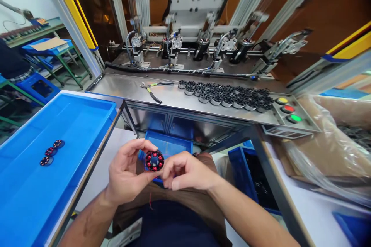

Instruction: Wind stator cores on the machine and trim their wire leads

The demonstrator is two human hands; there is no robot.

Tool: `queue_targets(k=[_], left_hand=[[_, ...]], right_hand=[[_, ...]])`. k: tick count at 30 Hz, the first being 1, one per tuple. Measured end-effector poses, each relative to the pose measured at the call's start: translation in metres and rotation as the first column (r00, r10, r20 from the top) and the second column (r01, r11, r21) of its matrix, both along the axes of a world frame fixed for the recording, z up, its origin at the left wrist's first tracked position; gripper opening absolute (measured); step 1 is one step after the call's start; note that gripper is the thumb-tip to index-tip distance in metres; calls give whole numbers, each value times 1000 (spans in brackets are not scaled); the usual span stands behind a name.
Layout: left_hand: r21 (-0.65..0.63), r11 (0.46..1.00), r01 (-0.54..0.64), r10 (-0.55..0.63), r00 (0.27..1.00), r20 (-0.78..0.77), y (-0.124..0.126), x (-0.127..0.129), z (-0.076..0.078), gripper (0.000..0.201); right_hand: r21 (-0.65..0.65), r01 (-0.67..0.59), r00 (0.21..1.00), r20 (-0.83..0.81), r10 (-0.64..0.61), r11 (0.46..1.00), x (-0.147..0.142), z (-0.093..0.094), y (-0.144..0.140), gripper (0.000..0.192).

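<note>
Left hand and right hand both pinch one round wound stator between fingertips, held face-up above the lap. Left of the left hand, three similar stators lie in a blue tray. Beyond the hands, bare cores and pliers sit on the steel desk.

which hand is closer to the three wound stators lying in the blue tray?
Left. The left hand holds a stator just right of the blue tray; the three stators lie farther left. The right hand sits beyond it.
</note>
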State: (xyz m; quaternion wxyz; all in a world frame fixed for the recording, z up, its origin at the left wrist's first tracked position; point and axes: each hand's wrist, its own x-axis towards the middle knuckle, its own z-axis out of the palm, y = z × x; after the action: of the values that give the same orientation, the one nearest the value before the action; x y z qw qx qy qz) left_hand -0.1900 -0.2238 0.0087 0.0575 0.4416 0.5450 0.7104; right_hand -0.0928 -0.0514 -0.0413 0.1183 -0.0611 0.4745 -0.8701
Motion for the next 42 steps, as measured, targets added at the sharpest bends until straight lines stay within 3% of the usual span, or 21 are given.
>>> queue_targets(k=[4, 7, 10, 14, 17, 20, 24, 28, 32, 34, 39, 42], left_hand=[[8, 999, -42, 42, 990, -137, 4, -4, -10, 76], [6, 999, -35, 35, 990, -140, 5, -6, -15, 79], [-11, 999, -41, 40, 999, -36, 5, -6, -16, 81], [-16, 1000, 12, -10, 993, 119, 3, -6, -14, 76], [-52, 997, 59, -51, 987, 155, -1, -5, -13, 72], [-152, 980, 131, -107, 982, 155, -5, -3, -14, 68], [-188, 967, 172, -137, 973, 186, -6, 1, -19, 69], [-147, 973, 178, -140, 962, 236, -4, 2, -25, 76], [-105, 977, 185, -151, 952, 266, -5, -2, -23, 73], [-106, 980, 171, -140, 958, 250, -6, -3, -20, 73], [-186, 977, 101, -71, 984, 161, -6, -1, -16, 74], [-225, 970, 87, -55, 988, 143, -5, 3, -15, 74]], right_hand=[[-198, 104, 988, 135, -78, 975, 4, 0, -43, 41], [-235, 185, 968, 208, -137, 954, 8, 5, -57, 35], [-193, 186, 965, 222, -142, 963, 13, 4, -57, 32], [-131, 93, 978, 199, -66, 987, 16, 0, -43, 33], [-83, 189, 975, 138, -177, 978, 12, 8, -25, 42], [-5, 320, 945, 81, -318, 948, 8, 24, -12, 39], [101, 347, 929, 98, -356, 932, 6, 37, -15, 35], [95, 315, 941, 98, -324, 944, 10, 31, -19, 39], [203, 100, 989, 83, -119, 974, 17, 21, -5, 38], [297, 72, 994, 57, -93, 952, 19, 21, 5, 35], [401, 459, 888, -166, -430, 793, 16, 42, 10, 39], [414, 504, 863, -197, -465, 758, 10, 53, -4, 36]])
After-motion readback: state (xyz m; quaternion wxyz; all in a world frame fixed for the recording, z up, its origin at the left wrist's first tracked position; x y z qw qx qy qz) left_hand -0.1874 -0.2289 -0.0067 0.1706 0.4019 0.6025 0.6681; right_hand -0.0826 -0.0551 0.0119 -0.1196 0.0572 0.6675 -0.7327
